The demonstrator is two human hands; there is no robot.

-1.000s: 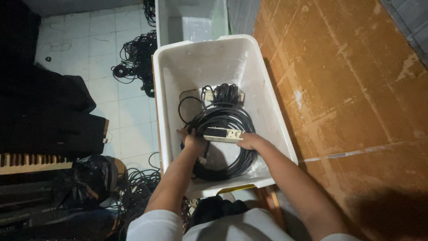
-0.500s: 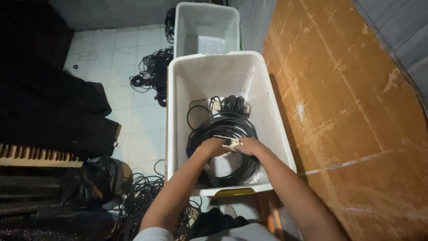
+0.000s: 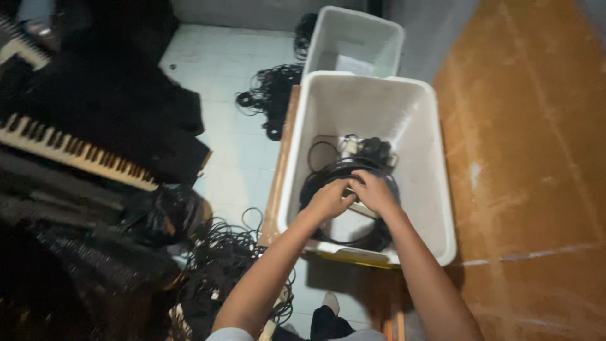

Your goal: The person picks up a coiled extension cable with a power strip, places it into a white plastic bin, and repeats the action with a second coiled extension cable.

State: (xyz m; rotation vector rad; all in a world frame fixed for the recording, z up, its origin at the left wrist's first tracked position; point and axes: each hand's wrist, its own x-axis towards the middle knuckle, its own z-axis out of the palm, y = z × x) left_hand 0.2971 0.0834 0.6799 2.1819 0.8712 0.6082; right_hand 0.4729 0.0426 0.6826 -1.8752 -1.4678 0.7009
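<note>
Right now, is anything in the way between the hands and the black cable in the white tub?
Nothing visible. The left hand and right hand already rest on the coiled black cable inside the white tub.

Coiled cable (image 3: pixel 346 189) inside the near tub (image 3: pixel 435 183), both hands on top: left hand (image 3: pixel 329 199) beside right hand (image 3: pixel 374 191), touching. Second tub (image 3: pixel 379 38) just behind the near one. Loose cables (image 3: pixel 268 95) on the floor left of the tubs. Keyboard (image 3: pixel 76 155) far left. More cable (image 3: pixel 221 271) below it, near the left arm.
</note>
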